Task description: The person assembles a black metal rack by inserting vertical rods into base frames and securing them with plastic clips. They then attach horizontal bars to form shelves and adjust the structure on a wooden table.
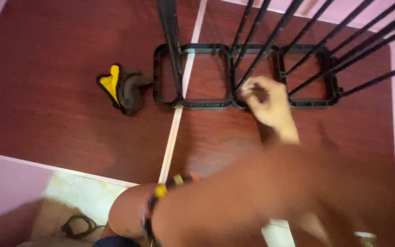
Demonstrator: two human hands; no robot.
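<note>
Fingers of one hand (267, 104) pinch the near edge of a black plastic frame (206, 104) lying flat on a reddish-brown table (46, 91); which hand it is cannot be told. Thin black rods (270, 41) rise from the frame. Just left of the frame lies a yellow-and-brown cloth (122, 87).

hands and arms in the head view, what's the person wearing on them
Both arms are bare, with no sleeves or gloves in view. The one hand that shows clearly has no ring or watch that I can make out, though it is blurred. A beaded bracelet of dark beads with a few yellow ones sits low in the frame.
</note>
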